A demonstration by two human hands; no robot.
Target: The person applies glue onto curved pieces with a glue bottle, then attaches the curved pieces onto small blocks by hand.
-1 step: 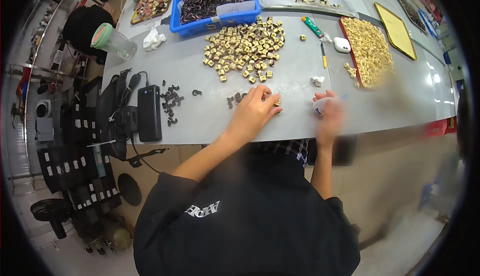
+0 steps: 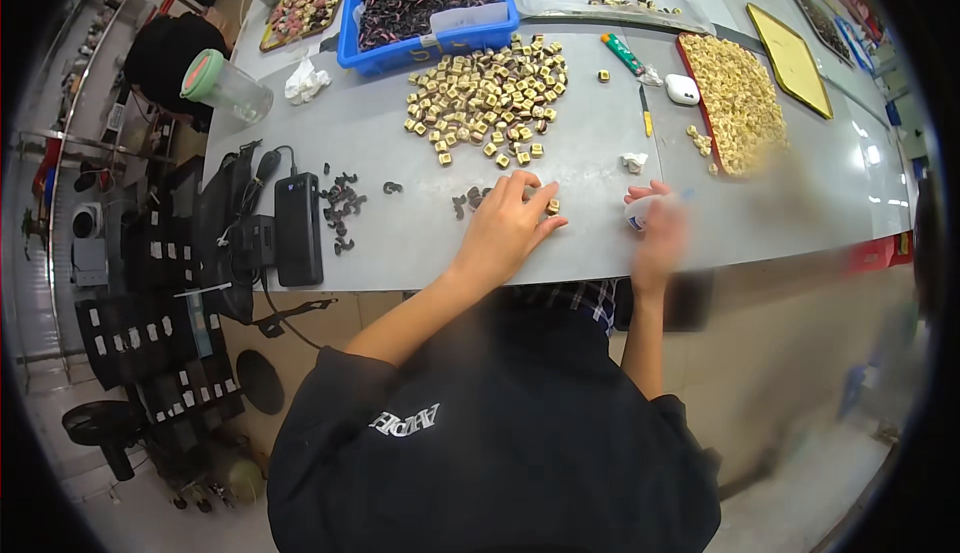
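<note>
My left hand (image 2: 502, 231) rests low over the grey table, fingers bent, its thumb and forefinger closed about a small gold and dark cube-shaped piece (image 2: 553, 208). Beside and partly under that hand lie small black curved pieces (image 2: 466, 200). Farther right, my right hand (image 2: 660, 238) is wrapped round a small white squeeze bottle (image 2: 637, 215) with a bluish thin tip; the hand is somewhat blurred. Beyond my left hand spreads a large heap of gold and dark cube-shaped pieces (image 2: 480, 98). A second group of black curved pieces (image 2: 342, 208) lies to the left.
A blue bin (image 2: 430, 50) of dark curved pieces stands behind the heap. To the right are a crumpled tissue (image 2: 634, 162), a yellow-handled knife (image 2: 647, 123), a green tube (image 2: 622, 53), a white case (image 2: 683, 90) and a tray of pale pieces (image 2: 735, 103). A black power bank (image 2: 298, 228) sits left.
</note>
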